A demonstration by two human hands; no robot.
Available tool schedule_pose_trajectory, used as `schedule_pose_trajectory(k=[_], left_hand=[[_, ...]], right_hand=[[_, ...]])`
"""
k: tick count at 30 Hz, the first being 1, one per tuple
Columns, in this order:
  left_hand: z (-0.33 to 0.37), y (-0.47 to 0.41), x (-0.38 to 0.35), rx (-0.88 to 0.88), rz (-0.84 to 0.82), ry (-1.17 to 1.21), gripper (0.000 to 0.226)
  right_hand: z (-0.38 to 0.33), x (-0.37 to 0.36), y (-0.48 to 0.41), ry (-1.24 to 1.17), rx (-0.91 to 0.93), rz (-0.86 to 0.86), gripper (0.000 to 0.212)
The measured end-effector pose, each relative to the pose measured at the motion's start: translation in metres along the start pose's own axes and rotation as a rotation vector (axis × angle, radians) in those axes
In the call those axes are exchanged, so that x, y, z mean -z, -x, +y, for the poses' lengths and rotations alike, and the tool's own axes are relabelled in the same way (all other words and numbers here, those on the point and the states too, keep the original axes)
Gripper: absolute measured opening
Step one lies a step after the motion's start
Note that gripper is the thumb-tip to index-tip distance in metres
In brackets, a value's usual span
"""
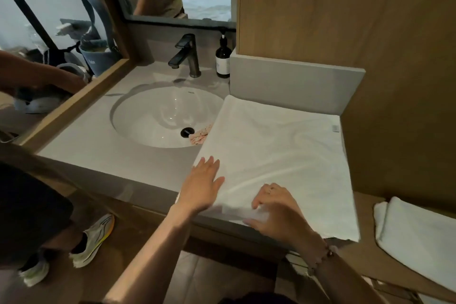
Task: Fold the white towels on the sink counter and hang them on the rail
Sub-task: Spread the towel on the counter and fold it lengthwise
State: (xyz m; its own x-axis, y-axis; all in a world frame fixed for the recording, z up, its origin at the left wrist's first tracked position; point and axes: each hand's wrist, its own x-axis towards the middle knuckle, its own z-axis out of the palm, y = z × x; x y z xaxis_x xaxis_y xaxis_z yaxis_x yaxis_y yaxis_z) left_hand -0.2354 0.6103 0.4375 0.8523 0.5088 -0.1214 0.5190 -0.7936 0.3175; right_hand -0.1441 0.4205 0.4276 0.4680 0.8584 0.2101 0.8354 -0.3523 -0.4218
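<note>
One towel spread flat, its fold about to start.
We press our left hand flat, fingers straight, on the near left edge, while our right hand curls round the near hem. The soft white terry lies smooth on the grey stone tabletop, right of the glossy round sink. Next, we judge, the hem must be lifted and carried across evenly. A folded towel sits lower right.

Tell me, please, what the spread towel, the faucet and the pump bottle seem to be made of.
The towel looks like soft white terry cotton: matte, with gentle ripples. The faucet seems metal with a dark brushed finish, given its dull sheen. The pump bottle appears dark, glossy glass or plastic; I cannot tell which.
</note>
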Motion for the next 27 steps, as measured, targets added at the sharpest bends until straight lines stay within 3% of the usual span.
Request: schedule_pose_trajectory(k=[3, 9, 15, 21, 27], left_hand=[[-0.002, -0.003, -0.004, -0.04, -0.134, 0.008, 0.058], [-0.005, -0.004, -0.009, -0.047, -0.204, -0.056, 0.067], [-0.003, -0.003, -0.016, -0.033, -0.228, -0.123, 0.076], [0.001, -0.007, -0.018, -0.001, -0.213, -0.122, 0.085], [0.006, -0.006, -0.019, 0.02, -0.177, -0.111, 0.089]], right_hand=[[0.003, -0.006, 0.017, 0.025, 0.011, -0.083, 0.031], [0.005, -0.005, 0.024, 0.032, 0.029, -0.011, 0.021], [0.009, -0.011, 0.037, 0.094, -0.011, 0.049, 0.041], [0.014, -0.005, 0.046, 0.109, -0.001, 0.218, 0.031], [0.018, -0.009, 0.063, 0.071, -0.055, 0.14, 0.033]])
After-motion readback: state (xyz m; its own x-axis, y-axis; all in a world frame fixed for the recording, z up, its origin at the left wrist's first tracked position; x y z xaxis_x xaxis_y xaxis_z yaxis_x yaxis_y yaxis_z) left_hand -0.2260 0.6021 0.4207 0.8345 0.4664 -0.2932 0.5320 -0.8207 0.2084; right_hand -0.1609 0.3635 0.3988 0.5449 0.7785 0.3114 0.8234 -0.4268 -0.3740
